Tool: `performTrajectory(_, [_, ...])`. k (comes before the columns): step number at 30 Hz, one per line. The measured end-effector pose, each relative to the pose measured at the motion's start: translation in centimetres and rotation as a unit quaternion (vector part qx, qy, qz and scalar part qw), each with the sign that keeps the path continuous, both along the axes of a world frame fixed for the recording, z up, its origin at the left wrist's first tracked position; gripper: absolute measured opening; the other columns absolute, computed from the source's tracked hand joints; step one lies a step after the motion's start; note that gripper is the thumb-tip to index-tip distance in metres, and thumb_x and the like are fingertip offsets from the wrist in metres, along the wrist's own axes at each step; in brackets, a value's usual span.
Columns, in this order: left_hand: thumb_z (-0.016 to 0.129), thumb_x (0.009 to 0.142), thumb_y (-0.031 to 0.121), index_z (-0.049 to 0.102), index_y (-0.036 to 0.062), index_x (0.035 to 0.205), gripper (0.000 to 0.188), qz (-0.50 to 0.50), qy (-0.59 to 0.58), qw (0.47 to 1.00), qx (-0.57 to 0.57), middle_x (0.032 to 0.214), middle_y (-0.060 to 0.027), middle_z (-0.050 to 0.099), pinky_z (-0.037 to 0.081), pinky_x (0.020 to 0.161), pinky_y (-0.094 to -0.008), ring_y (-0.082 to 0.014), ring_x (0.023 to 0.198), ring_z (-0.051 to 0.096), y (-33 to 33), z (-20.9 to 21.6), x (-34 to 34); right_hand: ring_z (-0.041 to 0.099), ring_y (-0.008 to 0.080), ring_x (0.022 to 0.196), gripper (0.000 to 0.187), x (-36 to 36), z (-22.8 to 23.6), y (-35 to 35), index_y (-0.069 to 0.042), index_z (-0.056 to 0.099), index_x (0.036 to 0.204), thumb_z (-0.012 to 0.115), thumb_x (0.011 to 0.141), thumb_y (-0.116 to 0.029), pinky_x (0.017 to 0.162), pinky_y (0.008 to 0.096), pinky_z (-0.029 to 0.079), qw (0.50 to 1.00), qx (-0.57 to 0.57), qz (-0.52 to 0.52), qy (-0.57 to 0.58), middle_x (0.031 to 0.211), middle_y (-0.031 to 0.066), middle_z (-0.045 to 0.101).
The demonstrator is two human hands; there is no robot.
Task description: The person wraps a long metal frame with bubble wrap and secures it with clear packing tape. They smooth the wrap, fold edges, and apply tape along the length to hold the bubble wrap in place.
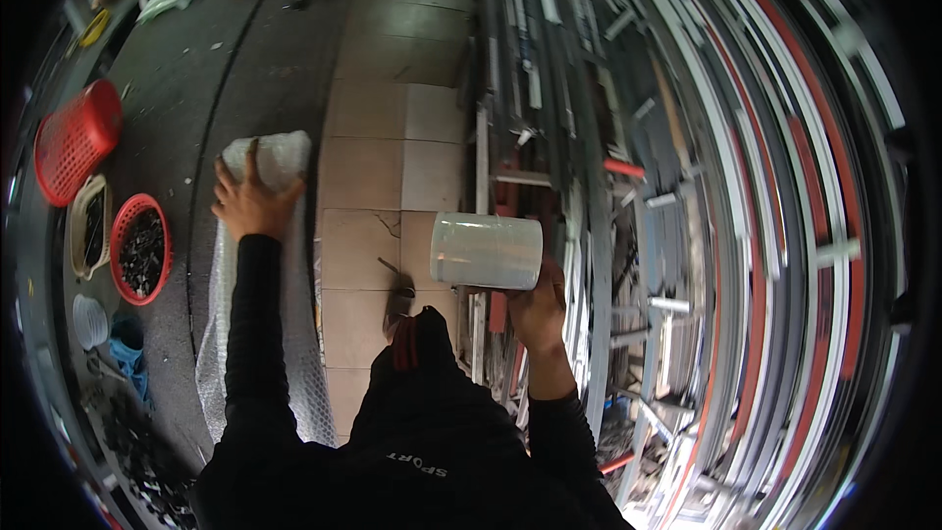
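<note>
My left hand (257,206) lies with fingers spread on the far end of a long bundle in bubble wrap (280,152). The bundle runs along the edge of the dark worktable toward my body, partly under my forearm. Over the tiled floor, my right hand (540,309) is closed around a wide roll of clear film (486,250), holding it sideways from below and the right. Most of the right fingers are hidden behind the roll.
On the worktable (162,128) stand a tipped red basket (78,142), a beige basket (90,226) and a red basket of small dark parts (140,253). A blue cloth (130,353) lies nearer. Racks of long metal profiles (726,186) fill the right side.
</note>
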State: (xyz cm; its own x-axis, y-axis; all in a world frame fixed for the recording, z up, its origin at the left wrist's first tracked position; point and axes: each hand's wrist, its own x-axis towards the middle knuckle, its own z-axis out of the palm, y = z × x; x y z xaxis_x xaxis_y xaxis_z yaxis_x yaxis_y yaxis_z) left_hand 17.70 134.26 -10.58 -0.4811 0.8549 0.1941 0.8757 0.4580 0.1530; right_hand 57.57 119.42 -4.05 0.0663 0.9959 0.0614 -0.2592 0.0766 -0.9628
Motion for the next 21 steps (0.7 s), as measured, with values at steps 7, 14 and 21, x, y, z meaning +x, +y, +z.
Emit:
performTrajectory(7, [0.099, 0.067, 0.063, 0.048, 0.0385, 0.174, 0.121, -0.003, -0.024, 1.0, -0.01, 0.185, -0.0261, 0.03, 0.041, 0.125, -0.0624, -0.0489, 0.155, 0.05, 0.4, 1.7, 0.4, 0.076, 0.0228, 0.099, 0.032, -4.2, 8.3, 10.0, 0.008, 0.075, 0.134, 0.062, 0.11, -0.009, 0.089, 0.0349, 0.058, 0.976, 0.157, 0.104, -0.111, 0.113, 0.0139, 0.08])
performTrajectory(14, [0.098, 0.065, 0.068, 0.051, 0.0366, 0.173, 0.121, -0.009, -0.047, 0.999, -0.01, 0.184, -0.0273, 0.026, 0.039, 0.125, -0.0644, -0.0513, 0.151, 0.05, 0.2, 1.9, 0.0, 0.079, 0.0403, 0.128, 0.042, -9.9, 22.2, 12.9, 0.013, 0.072, 0.141, 0.067, 0.104, -0.004, 0.117, 0.0441, 0.06, 0.863, -0.233, 0.441, 0.078, 0.144, 0.0334, 0.074])
performTrajectory(21, [0.095, 0.066, 0.069, 0.054, 0.0367, 0.171, 0.117, -0.011, -0.067, 0.998, 0.009, 0.182, -0.0283, 0.029, 0.037, 0.125, -0.0678, -0.0511, 0.153, 0.047, 0.1, 2.4, 0.1, 0.083, 0.0287, 0.093, 0.029, -13.1, 22.7, 14.0, 0.015, 0.077, 0.113, 0.07, 0.111, -0.013, 0.084, 0.0327, 0.068, 0.871, -0.069, 0.487, 0.018, 0.118, 0.0291, 0.08])
